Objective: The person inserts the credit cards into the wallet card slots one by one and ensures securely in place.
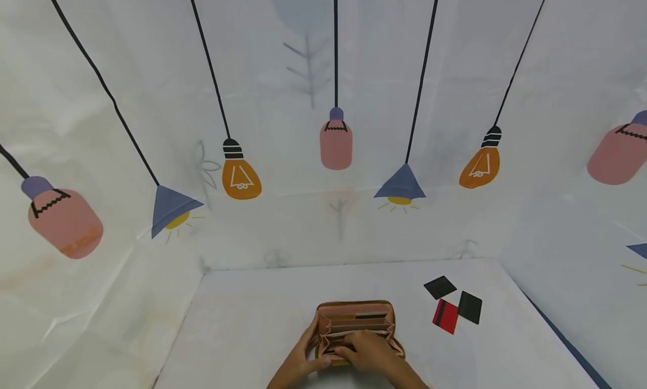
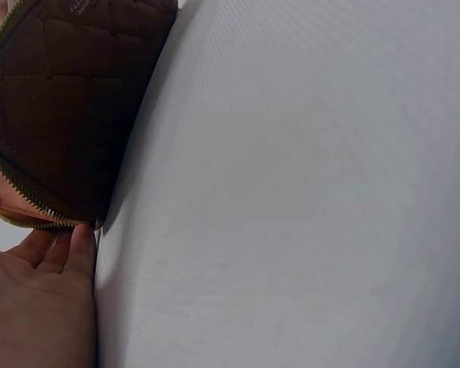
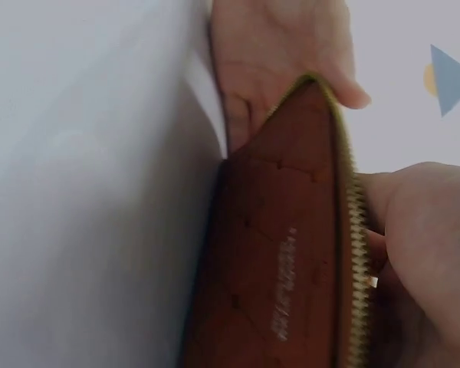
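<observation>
A brown zip-around wallet [image 1: 356, 326] with a pink lining lies unzipped on the white table, several slots facing up. Its quilted outside [image 2: 69, 84] and brass zipper [image 3: 358, 253] show in the wrist views. My left hand [image 1: 302, 356] grips the wallet's left end, thumb over the near edge and fingers along the side. My right hand [image 1: 371, 351] reaches into the middle of the wallet, fingers bent down among the slots. Those fingertips are hidden, so I cannot tell whether they pinch anything. Edges of cards [image 1: 370, 315] stick up in the far slots.
Right of the wallet, two black cards [image 1: 440, 287] [image 1: 470, 307] and a red card [image 1: 447, 316] with a black stripe lie close together on the table [image 1: 247, 305]. White sheets [image 1: 283, 226] printed with hanging lamps enclose the table at the back and sides.
</observation>
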The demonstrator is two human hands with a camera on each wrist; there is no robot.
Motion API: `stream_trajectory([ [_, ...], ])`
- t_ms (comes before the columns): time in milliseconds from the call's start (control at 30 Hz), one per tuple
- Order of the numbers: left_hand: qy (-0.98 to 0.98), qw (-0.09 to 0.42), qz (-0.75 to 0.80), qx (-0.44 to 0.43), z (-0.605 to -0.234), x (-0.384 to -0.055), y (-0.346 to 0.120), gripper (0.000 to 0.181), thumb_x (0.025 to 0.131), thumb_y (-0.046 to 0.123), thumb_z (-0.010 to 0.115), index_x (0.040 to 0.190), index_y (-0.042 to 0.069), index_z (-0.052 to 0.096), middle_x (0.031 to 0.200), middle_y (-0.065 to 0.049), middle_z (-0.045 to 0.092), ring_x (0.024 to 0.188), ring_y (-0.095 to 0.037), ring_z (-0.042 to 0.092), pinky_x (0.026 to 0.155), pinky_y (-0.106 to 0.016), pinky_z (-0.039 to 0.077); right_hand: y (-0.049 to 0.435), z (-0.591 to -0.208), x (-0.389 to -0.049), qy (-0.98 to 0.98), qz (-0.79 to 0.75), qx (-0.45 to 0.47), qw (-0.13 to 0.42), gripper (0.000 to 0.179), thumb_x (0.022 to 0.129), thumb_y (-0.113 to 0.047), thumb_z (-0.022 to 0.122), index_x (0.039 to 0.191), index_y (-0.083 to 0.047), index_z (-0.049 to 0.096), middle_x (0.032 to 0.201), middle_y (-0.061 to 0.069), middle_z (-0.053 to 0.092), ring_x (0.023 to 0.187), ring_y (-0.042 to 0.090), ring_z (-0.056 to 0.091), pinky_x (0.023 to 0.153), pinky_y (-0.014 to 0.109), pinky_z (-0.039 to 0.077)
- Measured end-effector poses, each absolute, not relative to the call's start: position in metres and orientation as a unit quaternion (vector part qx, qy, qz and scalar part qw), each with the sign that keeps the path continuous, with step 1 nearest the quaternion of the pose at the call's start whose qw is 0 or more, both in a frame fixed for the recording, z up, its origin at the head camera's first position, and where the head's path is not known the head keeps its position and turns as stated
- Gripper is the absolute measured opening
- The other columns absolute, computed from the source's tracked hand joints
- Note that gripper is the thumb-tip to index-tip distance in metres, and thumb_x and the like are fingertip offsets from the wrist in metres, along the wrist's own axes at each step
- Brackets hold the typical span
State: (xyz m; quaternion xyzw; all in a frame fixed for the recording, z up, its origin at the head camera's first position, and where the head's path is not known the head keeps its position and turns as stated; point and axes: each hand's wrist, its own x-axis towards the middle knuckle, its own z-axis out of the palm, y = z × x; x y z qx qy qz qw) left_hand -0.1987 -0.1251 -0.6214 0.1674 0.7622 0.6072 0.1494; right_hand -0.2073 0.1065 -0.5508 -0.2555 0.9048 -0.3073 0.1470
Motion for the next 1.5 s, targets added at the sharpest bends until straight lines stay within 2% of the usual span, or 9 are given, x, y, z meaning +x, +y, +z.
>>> stream_trajectory([
  [67, 0.764, 0.151, 0.607, 0.162, -0.624, -0.198, -0.126, 0.093, 0.098, 0.034, 0.064, 0.162, 0.027, -0.003, 0.167, -0.021, 0.004, 0.149, -0.047, 0.023, 0.115, -0.032, 0.04, 0.111, -0.547, -0.205, 0.896, -0.323, -0.268, 0.147, 0.026, 0.099, -0.039, 0.061, 0.086, -0.02, 0.072, 0.065, -0.016, 0.052, 0.055, -0.002, 0.046, 0.052, 0.02, 0.041],
  [200, 0.763, 0.153, 0.609, 0.156, -0.625, -0.199, -0.127, 0.091, 0.099, 0.034, 0.062, 0.162, 0.026, -0.003, 0.167, -0.019, 0.004, 0.149, -0.047, 0.024, 0.116, -0.054, 0.035, 0.127, -0.534, -0.205, 0.858, -0.379, -0.311, 0.152, 0.029, 0.102, -0.032, 0.057, 0.079, -0.016, 0.066, 0.063, -0.016, 0.045, 0.053, -0.004, 0.039, 0.05, 0.016, 0.038],
  [300, 0.765, 0.152, 0.608, 0.15, -0.624, -0.198, -0.127, 0.091, 0.099, 0.034, 0.063, 0.162, 0.026, -0.002, 0.167, -0.02, 0.006, 0.148, -0.046, 0.026, 0.116, -0.059, 0.033, 0.143, -0.524, -0.206, 0.839, -0.408, -0.322, 0.158, 0.03, 0.103, -0.033, 0.055, 0.089, -0.013, 0.072, 0.069, -0.015, 0.053, 0.059, -0.005, 0.043, 0.055, 0.016, 0.041],
  [433, 0.768, 0.151, 0.606, 0.142, -0.623, -0.196, -0.13, 0.092, 0.098, 0.035, 0.063, 0.162, 0.024, -0.002, 0.167, -0.021, 0.006, 0.147, -0.047, 0.027, 0.116, -0.056, 0.034, 0.167, -0.509, -0.209, 0.845, -0.424, -0.298, 0.135, 0.03, 0.103, -0.036, 0.055, 0.103, -0.013, 0.075, 0.087, -0.007, 0.069, 0.075, -0.004, 0.054, 0.066, 0.02, 0.049],
  [600, 0.771, 0.147, 0.604, 0.138, -0.624, -0.196, -0.133, 0.093, 0.098, 0.034, 0.063, 0.162, 0.021, -0.003, 0.167, -0.018, 0.005, 0.149, -0.044, 0.025, 0.117, -0.035, 0.039, 0.197, -0.494, -0.215, 0.857, -0.435, -0.262, 0.094, 0.029, 0.104, -0.034, 0.054, 0.101, -0.013, 0.073, 0.093, 0.002, 0.073, 0.086, 0.011, 0.067, 0.071, 0.023, 0.054],
  [733, 0.761, 0.147, 0.614, 0.147, -0.624, -0.197, -0.131, 0.09, 0.099, 0.033, 0.062, 0.162, 0.023, -0.002, 0.167, -0.019, 0.005, 0.149, -0.047, 0.024, 0.118, -0.05, 0.036, 0.223, -0.49, -0.22, 0.884, -0.418, -0.197, 0.064, 0.029, 0.104, -0.035, 0.054, 0.104, -0.013, 0.073, 0.097, 0.001, 0.074, 0.091, 0.016, 0.07, 0.073, 0.022, 0.056],
  [867, 0.752, 0.151, 0.625, 0.145, -0.625, -0.199, -0.128, 0.087, 0.1, 0.033, 0.06, 0.162, 0.026, 0.0, 0.167, -0.021, 0.005, 0.146, -0.051, 0.026, 0.114, -0.065, 0.032, 0.25, -0.496, -0.227, 0.913, -0.397, -0.091, 0.026, 0.026, 0.102, -0.032, 0.059, 0.108, -0.011, 0.072, 0.098, 0.004, 0.074, 0.087, 0.013, 0.069, 0.068, 0.023, 0.056],
  [1267, 0.752, 0.149, 0.626, 0.145, -0.623, -0.202, -0.129, 0.088, 0.099, 0.034, 0.061, 0.162, 0.028, 0.001, 0.168, -0.019, 0.006, 0.149, -0.049, 0.022, 0.117, -0.063, 0.029, 0.333, -0.55, -0.268, 0.944, -0.317, 0.075, -0.046, 0.044, 0.097, -0.02, 0.057, 0.119, 0.018, 0.053, 0.103, 0.033, 0.062, 0.088, 0.038, 0.062, 0.066, 0.043, 0.055],
  [1500, 0.743, 0.161, 0.632, 0.15, -0.626, -0.202, -0.125, 0.087, 0.099, 0.032, 0.062, 0.162, 0.029, 0.001, 0.168, -0.019, 0.004, 0.15, -0.049, 0.018, 0.117, -0.063, 0.029, 0.351, -0.581, -0.276, 0.943, -0.289, 0.164, -0.034, 0.067, 0.096, -0.038, 0.058, 0.122, 0.022, 0.041, 0.108, 0.044, 0.046, 0.098, 0.054, 0.047, 0.073, 0.054, 0.048],
])
